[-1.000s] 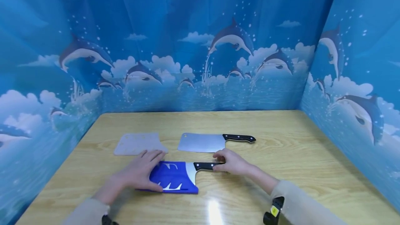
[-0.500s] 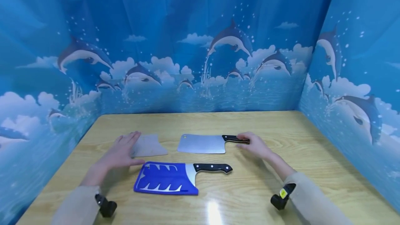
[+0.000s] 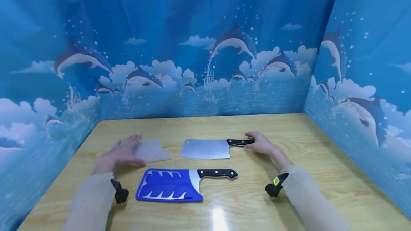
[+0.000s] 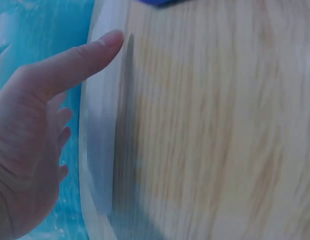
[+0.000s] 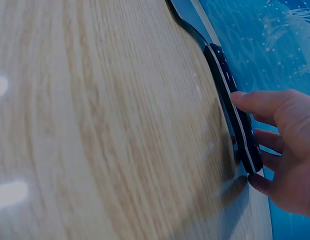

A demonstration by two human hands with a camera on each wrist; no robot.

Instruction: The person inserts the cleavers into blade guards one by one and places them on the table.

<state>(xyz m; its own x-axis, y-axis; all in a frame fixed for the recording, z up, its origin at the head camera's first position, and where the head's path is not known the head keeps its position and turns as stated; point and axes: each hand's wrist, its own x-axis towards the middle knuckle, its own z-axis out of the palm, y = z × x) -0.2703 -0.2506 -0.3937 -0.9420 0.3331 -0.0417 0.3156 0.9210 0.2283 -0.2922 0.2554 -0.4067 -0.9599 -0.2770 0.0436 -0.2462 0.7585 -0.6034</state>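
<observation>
In the head view, a cleaver with a bare blade [image 3: 205, 149] lies at the back of the table, its black handle [image 5: 230, 100] pointing right. My right hand [image 3: 260, 143] grips that handle, thumb on the near side and fingers on the far side. On the left, my left hand [image 3: 123, 151] reaches over a whitish translucent blade cover [image 3: 152, 150] and hides its left part. The left thumb [image 4: 80, 62] is straight, at the cover's near edge; whether it touches cannot be told. In front lies a second cleaver [image 3: 216, 173], its blade inside a blue cover [image 3: 167, 185].
A wooden table [image 3: 257, 191] carries everything, with bright glare near its front. Blue dolphin-print curtains [image 3: 205, 45] stand behind the table and along its sides. Each wrist wears a small black camera [image 3: 274, 187].
Both hands have left the blue-covered cleaver and moved back. My right hand has taken hold of the rear cleaver's handle, and my left has come over the whitish cover.
</observation>
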